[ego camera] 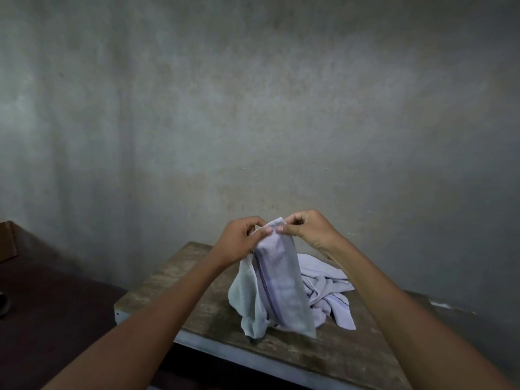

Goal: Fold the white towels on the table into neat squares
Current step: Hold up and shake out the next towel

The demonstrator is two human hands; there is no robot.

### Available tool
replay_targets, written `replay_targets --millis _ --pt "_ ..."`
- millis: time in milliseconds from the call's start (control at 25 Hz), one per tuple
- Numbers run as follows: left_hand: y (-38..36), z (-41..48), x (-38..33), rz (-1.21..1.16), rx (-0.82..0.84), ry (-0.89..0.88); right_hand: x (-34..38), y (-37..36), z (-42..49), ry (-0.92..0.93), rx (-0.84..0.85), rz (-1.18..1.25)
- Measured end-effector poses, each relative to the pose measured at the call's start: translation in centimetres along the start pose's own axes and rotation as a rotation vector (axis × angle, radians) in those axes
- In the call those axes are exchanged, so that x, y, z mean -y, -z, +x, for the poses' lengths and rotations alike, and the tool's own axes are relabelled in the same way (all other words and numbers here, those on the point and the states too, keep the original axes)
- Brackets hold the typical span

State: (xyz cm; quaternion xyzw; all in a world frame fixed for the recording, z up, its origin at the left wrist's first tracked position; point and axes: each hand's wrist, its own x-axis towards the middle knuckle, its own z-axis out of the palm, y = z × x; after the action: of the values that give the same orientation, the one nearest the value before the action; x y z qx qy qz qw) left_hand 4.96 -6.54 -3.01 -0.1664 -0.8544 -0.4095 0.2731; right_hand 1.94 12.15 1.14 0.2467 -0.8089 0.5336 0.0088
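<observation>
Above a worn wooden surface [197,308] set against a bare grey wall [253,108], I hold one white towel [281,285] up by its top edge, my left hand [242,240] and right hand [306,228] close together, each pinching the cloth between thumb and curled fingers. The towel hangs lengthwise, doubled over, a dark stitched stripe running down it, its lower end reaching the surface. Just behind it and to my right, a crumpled heap of white towels [329,291] lies on the same surface.
</observation>
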Motion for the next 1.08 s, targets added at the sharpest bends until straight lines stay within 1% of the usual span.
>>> replay_targets --millis 80,200,240,360,440,520,680,880,1000,1080 --pt "0.2 0.7 -0.7 0.008 -0.057 -0.015 0.2 0.0 -0.1 0.003 0.01 0.023" --pt "0.2 1.4 -1.7 -0.101 -0.152 0.027 -1.1 -0.4 -0.8 -0.064 0.079 -0.027" --pt "0.2 1.5 -1.8 -0.117 -0.16 0.047 -1.5 -0.5 -1.0 -0.073 0.077 -0.035" --pt "0.6 1.3 -1.5 -0.147 -0.073 0.034 -0.8 0.2 -0.8 -0.037 -0.01 -0.007" --pt "1.0 1.3 -1.6 -0.167 -0.015 -0.021 0.6 1.2 -0.5 -0.008 -0.015 -0.028" --pt "1.6 1.7 -2.3 -0.17 -0.022 -0.059 1.5 1.8 -0.3 0.013 0.022 -0.082" --pt "4.0 3.2 -4.2 -0.173 -0.13 -0.061 0.3 3.2 -0.8 -0.04 0.087 -0.31" --pt "6.2 4.7 -5.4 -0.325 -0.2 -0.015 -1.0 6.0 -1.2 -0.064 -0.009 -0.393" --pt "6.7 5.2 -5.2 -0.303 -0.194 0.01 -0.9 7.3 -1.0 -0.051 -0.108 -0.398" --pt "7.0 5.5 -5.0 -0.283 -0.199 0.029 -0.5 8.4 -1.0 -0.016 -0.119 -0.476"
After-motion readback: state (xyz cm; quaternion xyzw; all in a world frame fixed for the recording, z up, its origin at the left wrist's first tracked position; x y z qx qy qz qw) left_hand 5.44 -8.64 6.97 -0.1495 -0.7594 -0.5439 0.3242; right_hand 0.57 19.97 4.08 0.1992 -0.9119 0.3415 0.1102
